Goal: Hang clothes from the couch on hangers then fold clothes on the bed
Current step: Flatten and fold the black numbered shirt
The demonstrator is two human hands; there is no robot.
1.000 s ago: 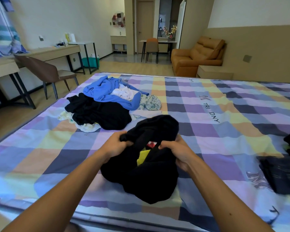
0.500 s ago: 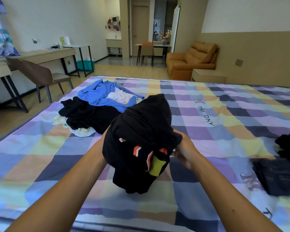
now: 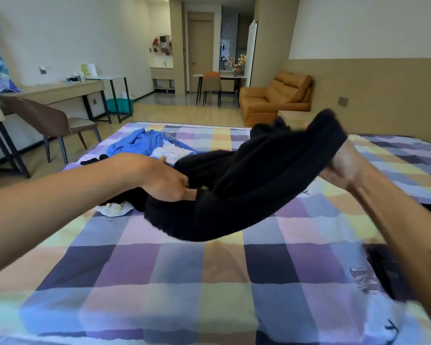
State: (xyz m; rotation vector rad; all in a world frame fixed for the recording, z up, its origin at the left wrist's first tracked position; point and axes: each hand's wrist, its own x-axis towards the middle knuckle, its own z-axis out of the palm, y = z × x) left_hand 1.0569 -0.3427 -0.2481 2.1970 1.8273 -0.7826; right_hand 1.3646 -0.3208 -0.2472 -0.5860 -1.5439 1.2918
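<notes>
A black garment [image 3: 246, 185] is stretched in the air above the checked bed [image 3: 174, 277]. My left hand [image 3: 167, 180] grips its lower left edge, and my right hand [image 3: 343, 165] holds the upper right edge, raised higher. Behind it lies a pile of clothes with a blue garment [image 3: 139, 143] and a white one [image 3: 171, 153] on top. A dark folded piece [image 3: 386, 275] lies at the bed's right side, partly hidden by my right forearm.
An orange couch [image 3: 276, 98] stands beyond the bed at the right. A brown chair [image 3: 52, 120] and a long desk [image 3: 60, 90] line the left wall. A teal bin [image 3: 121, 105] sits on the floor, with a dining table and chair [image 3: 212, 85] further back.
The black garment was bunched between both hands low over the bed. Now it is lifted and pulled wide, my right hand swung up to the right and my left hand out to the left.
</notes>
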